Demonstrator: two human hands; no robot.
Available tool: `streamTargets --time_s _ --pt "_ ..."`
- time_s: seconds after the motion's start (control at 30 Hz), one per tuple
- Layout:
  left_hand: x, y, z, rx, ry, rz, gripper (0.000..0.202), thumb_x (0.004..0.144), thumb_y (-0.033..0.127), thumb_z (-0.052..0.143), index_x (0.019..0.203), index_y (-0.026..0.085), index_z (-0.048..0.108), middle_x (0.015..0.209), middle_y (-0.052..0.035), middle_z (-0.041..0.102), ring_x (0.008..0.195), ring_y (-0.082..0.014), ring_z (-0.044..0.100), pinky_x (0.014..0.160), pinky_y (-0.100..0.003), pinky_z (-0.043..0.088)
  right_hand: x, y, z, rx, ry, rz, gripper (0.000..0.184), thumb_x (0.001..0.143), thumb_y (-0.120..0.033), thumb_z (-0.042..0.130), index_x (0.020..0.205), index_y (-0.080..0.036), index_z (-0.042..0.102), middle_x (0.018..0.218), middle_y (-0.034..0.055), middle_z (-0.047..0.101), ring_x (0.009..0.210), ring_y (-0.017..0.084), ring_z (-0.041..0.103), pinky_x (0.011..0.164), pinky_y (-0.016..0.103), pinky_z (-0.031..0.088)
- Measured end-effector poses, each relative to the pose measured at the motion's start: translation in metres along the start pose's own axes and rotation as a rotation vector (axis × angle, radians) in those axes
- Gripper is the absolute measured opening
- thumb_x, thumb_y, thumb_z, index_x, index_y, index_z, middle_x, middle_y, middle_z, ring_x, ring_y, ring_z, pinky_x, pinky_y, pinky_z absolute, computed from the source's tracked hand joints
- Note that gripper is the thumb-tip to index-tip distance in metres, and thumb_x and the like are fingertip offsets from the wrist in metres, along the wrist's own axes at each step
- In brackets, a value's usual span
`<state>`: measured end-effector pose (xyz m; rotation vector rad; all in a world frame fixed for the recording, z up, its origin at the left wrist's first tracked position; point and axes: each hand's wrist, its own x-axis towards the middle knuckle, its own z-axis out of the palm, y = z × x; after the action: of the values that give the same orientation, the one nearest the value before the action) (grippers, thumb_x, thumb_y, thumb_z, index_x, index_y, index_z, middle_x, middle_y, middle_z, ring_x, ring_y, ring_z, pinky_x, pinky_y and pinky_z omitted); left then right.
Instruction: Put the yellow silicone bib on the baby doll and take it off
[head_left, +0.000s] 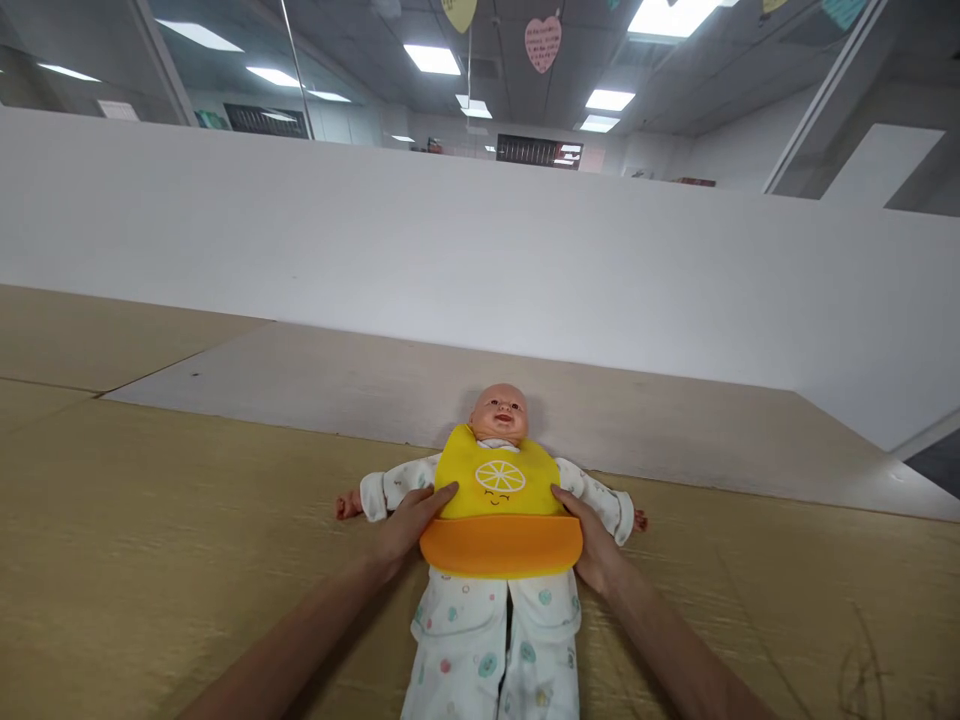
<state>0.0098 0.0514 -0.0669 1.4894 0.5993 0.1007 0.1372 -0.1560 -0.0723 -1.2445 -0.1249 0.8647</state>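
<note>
A baby doll (499,412) in white patterned pyjamas lies on its back on a tan surface (150,540), head away from me. A yellow bib (499,480) with an orange pocket (501,545) covers its chest. My left hand (409,525) grips the doll's torso at the bib's left edge, thumb on the bib. My right hand (592,545) grips the torso at the bib's right edge. Both hands wrap round the doll's sides.
A grey-beige board (337,380) lies beyond the doll's head. A low white partition wall (450,240) runs across behind it. Paper hearts (542,42) hang from the ceiling.
</note>
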Motion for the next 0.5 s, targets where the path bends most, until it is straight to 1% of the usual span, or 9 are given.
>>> streamTargets --time_s 0.1,0.17,0.23,0.33,0.43,0.5 --pt "-0.011 0.006 0.007 -0.222 -0.061 -0.09 0.04 0.073 0.053 0.064 0.093 0.018 0.065 0.103 -0.0083 0.072 0.093 -0.0238 0.066 0.084 -0.032 0.052 -0.008 0.004 0.001 0.096 0.019 0.036 0.042 0.074 -0.041 0.061 0.105 -0.013 0.061 0.094 0.0108 0.07 0.093 0.025 0.067 0.078 0.035 0.055" --pt "-0.02 0.008 0.009 -0.286 -0.073 -0.116 0.042 0.072 0.05 0.068 0.099 0.017 0.064 0.107 -0.0092 0.071 0.095 -0.0232 0.066 0.085 -0.031 0.052 -0.016 0.008 0.001 0.183 0.016 0.057 0.043 0.07 -0.038 0.068 0.104 -0.012 0.062 0.093 0.0097 0.07 0.091 0.024 0.067 0.079 0.033 0.054" --pt "-0.029 0.008 0.008 -0.314 -0.077 -0.14 0.046 0.072 0.048 0.07 0.103 0.015 0.063 0.109 -0.0102 0.07 0.097 -0.023 0.066 0.085 -0.029 0.052 -0.026 0.011 0.002 0.245 0.02 0.076 0.043 0.068 -0.035 0.073 0.103 -0.013 0.063 0.093 0.0087 0.07 0.089 0.023 0.068 0.079 0.031 0.054" --pt "-0.044 0.004 0.007 -0.324 -0.071 -0.17 0.048 0.071 0.048 0.072 0.105 0.016 0.064 0.109 -0.0109 0.07 0.1 -0.0245 0.066 0.086 -0.03 0.052 -0.042 0.017 0.006 0.291 0.049 0.102 0.041 0.064 -0.034 0.078 0.097 -0.013 0.066 0.093 0.0081 0.07 0.088 0.023 0.068 0.079 0.029 0.054" --pt "-0.061 -0.003 0.006 -0.323 -0.056 -0.201 0.049 0.071 0.049 0.072 0.109 0.018 0.064 0.109 -0.0088 0.07 0.101 -0.0252 0.065 0.087 -0.032 0.052 -0.058 0.024 0.006 0.328 0.046 0.123 0.039 0.059 -0.034 0.081 0.09 -0.014 0.068 0.097 0.0082 0.07 0.091 0.023 0.067 0.08 0.028 0.054" --pt "-0.071 -0.009 0.006 -0.347 -0.093 -0.213 0.05 0.073 0.048 0.07 0.114 0.018 0.062 0.112 -0.007 0.07 0.103 -0.0252 0.065 0.09 -0.033 0.051 -0.067 0.029 0.004 0.351 0.035 0.147 0.038 0.057 -0.034 0.082 0.087 -0.015 0.069 0.103 0.008 0.069 0.093 0.023 0.066 0.081 0.029 0.054"
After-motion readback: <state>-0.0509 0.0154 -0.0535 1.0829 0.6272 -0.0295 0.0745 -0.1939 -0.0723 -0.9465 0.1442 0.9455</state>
